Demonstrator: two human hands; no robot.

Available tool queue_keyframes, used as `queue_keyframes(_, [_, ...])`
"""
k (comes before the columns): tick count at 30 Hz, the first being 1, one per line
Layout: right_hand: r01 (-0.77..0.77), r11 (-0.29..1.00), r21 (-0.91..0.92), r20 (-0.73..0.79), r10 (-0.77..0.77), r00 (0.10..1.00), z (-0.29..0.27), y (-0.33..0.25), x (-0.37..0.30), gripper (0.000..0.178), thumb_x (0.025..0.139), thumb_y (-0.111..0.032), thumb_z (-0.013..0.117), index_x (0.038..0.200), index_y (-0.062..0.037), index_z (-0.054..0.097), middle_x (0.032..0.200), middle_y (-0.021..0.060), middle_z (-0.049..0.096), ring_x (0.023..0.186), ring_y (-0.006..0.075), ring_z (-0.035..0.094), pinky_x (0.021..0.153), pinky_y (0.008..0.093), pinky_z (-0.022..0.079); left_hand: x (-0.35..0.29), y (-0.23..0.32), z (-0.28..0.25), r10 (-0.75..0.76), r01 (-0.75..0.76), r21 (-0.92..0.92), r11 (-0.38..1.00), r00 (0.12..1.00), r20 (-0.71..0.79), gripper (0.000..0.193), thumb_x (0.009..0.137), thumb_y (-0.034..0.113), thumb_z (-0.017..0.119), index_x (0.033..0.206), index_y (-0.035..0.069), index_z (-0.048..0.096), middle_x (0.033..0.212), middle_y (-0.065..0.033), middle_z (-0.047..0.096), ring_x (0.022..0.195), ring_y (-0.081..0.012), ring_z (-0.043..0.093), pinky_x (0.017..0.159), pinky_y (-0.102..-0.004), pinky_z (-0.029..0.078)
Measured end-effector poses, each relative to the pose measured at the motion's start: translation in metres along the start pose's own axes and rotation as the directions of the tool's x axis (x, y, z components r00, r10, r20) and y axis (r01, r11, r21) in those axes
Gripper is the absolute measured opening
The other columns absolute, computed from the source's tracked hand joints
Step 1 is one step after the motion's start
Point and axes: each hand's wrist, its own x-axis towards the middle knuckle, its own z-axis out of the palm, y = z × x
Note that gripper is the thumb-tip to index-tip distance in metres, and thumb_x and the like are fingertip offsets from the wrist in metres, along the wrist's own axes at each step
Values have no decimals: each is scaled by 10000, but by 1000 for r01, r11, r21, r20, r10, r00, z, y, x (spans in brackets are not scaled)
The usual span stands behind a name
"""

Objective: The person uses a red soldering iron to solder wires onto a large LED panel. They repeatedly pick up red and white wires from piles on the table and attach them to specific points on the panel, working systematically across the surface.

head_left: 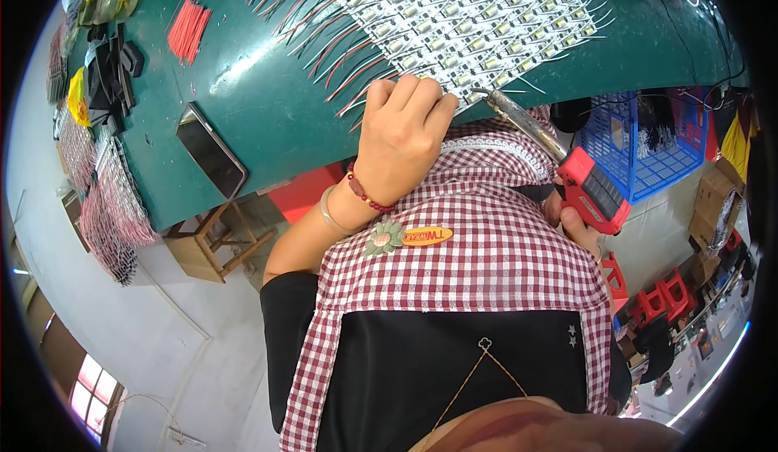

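A panel of white circuit boards (454, 23) with rows of small yellowish components lies on the green table. Red, black and white wires (332, 55) stick out along its left side, and short white wires from its right side. My left hand (405, 132) is closed at the panel's near corner, fingertips pinched down; whatever they hold is hidden beneath them. Low on the right, my right hand (571, 223) is wrapped round the red and black handle of a soldering iron (590, 189). Its bent tip reaches the panel's near edge, just right of my left hand.
A phone (212, 151) and a bundle of red wires (189, 31) lie on the green table (267, 128) to the left. Wire bundles (113, 209) hang over its left edge. A blue plastic crate (648, 160) stands at the right, with red stools (664, 294) beyond.
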Motion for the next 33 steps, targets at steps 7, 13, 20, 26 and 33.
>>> queue_keyframes(7, [19, 999, 50, 20, -20, 1000, 7, -11, 11, 250, 913, -219, 604, 983, 20, 585, 696, 45, 541, 604, 129, 506, 575, 283, 415, -1, 0, 0, -18, 18, 2, 1000, 1000, 1, 214, 708, 13, 668, 890, 124, 687, 784, 25, 537, 728, -160, 522, 709, -330, 359])
queue_keyframes(13, [147, 983, 107, -63, -141, 988, 12, -10, 29, 578, 889, -370, 648, 1242, 38, 440, 633, 51, 490, 500, 137, 458, 509, 292, 410, -14, 1, -5, -105, 106, -32, 994, 994, 43, 295, 703, 10, 684, 962, 147, 707, 833, 18, 550, 794, -173, 530, 713, -342, 351])
queue_keyframes(20, [315, 935, 164, -135, -295, 946, 21, -32, 65, 564, 919, -407, 583, 1229, 27, 399, 622, 44, 466, 445, 113, 433, 440, 267, 410, -21, -9, -51, -204, 206, -36, 978, 978, 44, 300, 717, 21, 707, 992, 140, 711, 905, -17, 569, 857, -216, 540, 723, -363, 354])
queue_keyframes(26, [394, 861, 323, -160, -360, 919, 18, -56, 96, 498, 978, -355, 507, 1247, 46, 386, 643, 48, 471, 434, 109, 425, 422, 264, 424, 24, -112, -99, -209, 242, 216, 946, 964, -167, 73, 792, 26, 663, 851, 55, 631, 861, -95, 598, 865, -293, 569, 766, -398, 424])
queue_keyframes(33, [453, 848, 274, -134, -433, 892, 24, -70, 108, 488, 984, -346, 483, 1263, 42, 383, 648, 47, 449, 439, 110, 406, 420, 263, 413, 74, -258, -75, -304, 365, 366, 856, 928, -216, 157, 820, 166, 679, 934, 59, 670, 928, -86, 640, 926, -303, 587, 806, -401, 480])
